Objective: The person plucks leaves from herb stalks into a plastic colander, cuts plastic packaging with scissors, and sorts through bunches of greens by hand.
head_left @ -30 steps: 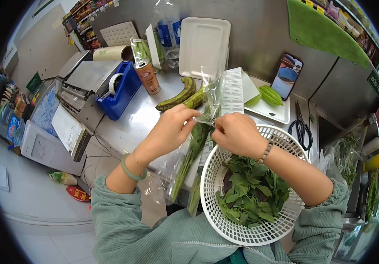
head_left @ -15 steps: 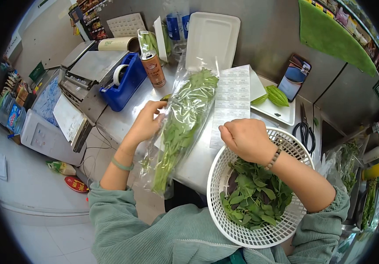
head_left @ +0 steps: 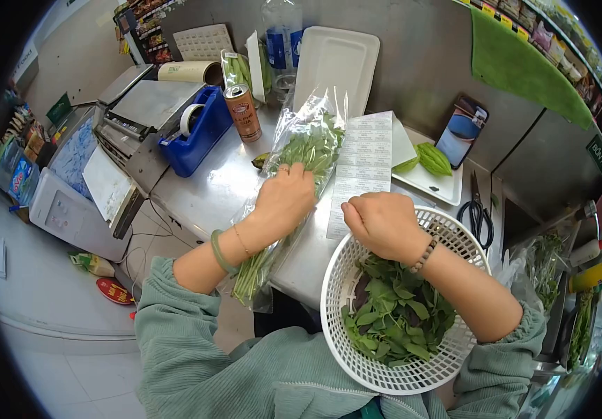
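Observation:
My left hand (head_left: 288, 201) lies over a clear plastic bag of leafy greens (head_left: 311, 146), its fingers bent onto the bag's middle; whether they grip it is hidden. The stems stick out below my wrist, past the counter's front edge. My right hand (head_left: 383, 222) is closed above the rim of a white basket (head_left: 336, 300) that holds loose green leaves (head_left: 402, 314). What it holds, if anything, is too small to tell. A printed label sheet (head_left: 364, 157) lies between the bag and the white tray with green gourds (head_left: 434, 159).
Behind the bag stand a brown can (head_left: 243, 113), a blue tape dispenser (head_left: 196, 133), a water bottle (head_left: 283, 42) and a white foam tray (head_left: 336, 66). A phone (head_left: 463, 129) leans at the back right, above black scissors (head_left: 476, 213). A scale (head_left: 154, 105) stands left.
The greens bag, earlier upside up differently between both hands, now lies flat on the counter. My left hand has moved from the bag's left side onto its middle. My right hand stays over the basket rim.

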Action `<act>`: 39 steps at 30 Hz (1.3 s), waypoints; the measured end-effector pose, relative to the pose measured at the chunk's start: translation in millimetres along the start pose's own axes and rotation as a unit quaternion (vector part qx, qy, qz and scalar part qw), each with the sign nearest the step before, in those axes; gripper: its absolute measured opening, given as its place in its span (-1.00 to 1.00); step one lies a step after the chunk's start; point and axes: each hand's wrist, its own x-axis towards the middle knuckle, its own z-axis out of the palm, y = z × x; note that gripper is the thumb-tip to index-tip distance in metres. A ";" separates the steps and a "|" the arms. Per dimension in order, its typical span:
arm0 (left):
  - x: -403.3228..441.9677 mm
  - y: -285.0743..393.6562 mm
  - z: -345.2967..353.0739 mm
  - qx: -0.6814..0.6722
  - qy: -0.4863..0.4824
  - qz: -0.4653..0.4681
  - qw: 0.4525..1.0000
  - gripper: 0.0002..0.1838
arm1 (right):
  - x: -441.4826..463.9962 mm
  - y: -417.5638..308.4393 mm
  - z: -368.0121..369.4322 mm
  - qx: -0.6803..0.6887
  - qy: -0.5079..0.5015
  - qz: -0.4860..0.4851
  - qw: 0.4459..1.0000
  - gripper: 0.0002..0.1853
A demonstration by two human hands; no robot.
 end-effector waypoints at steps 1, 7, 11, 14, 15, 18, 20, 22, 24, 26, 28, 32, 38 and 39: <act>0.4 -5.1 2.2 -0.021 -0.001 0.000 1.000 -0.71 | 0.3 0.5 -0.2 0.003 -0.005 0.001 1.000 -0.63; -3.2 -28.2 -29.6 -0.366 -0.004 -0.061 0.929 -0.84 | 1.0 2.8 -1.5 0.056 0.004 0.028 0.998 -0.64; -23.0 -34.3 -33.6 -0.623 -0.028 -0.060 0.779 -0.83 | 6.8 0.5 -10.5 0.191 0.007 0.123 0.974 -0.63; -33.3 -21.1 -33.2 -0.662 -0.091 -0.044 0.742 -0.83 | 7.4 0.4 -14.0 0.218 0.003 0.132 0.967 -0.63; -34.3 -17.4 -30.9 -0.667 -0.100 -0.030 0.738 -0.83 | 6.9 0.0 -13.4 0.199 -0.002 0.127 0.972 -0.64; -28.3 -17.8 -24.3 -0.655 -0.157 0.010 0.739 -0.82 | 5.4 -0.1 -9.9 0.156 -0.014 0.114 0.981 -0.67; -18.6 -16.3 -25.5 -0.662 -0.200 -0.020 0.722 -0.80 | 6.8 1.5 -8.4 0.144 -0.017 0.104 0.984 -0.69; -5.7 -8.5 -29.6 -0.614 -0.154 -0.009 0.774 -0.78 | 6.8 3.0 -7.6 0.167 -0.008 0.098 0.981 -0.70; 4.3 2.0 -37.4 -0.536 -0.105 0.019 0.838 -0.77 | 5.8 3.6 -8.6 0.175 0.000 0.094 0.980 -0.71; 11.4 8.0 -39.6 -0.522 -0.096 0.030 0.847 -0.73 | 4.7 3.0 -9.0 0.168 0.008 0.093 0.981 -0.72; 12.8 8.2 -38.6 -0.507 -0.066 0.045 0.858 -0.72 | 4.1 1.9 -10.0 0.186 0.017 0.101 0.977 -0.73; 8.2 11.1 -43.7 -0.511 -0.024 0.019 0.859 -0.75 | 7.7 -0.4 -11.3 0.213 0.016 0.113 0.970 -0.76; 4.6 -11.9 -27.2 -0.714 0.001 -0.018 0.700 -0.77 | 1.6 8.9 -13.8 0.326 0.031 0.038 0.944 -0.74; 3.5 -11.2 -25.5 -0.748 -0.003 -0.046 0.663 -0.77 | 0.7 7.3 -15.9 0.336 0.034 0.024 0.941 -0.70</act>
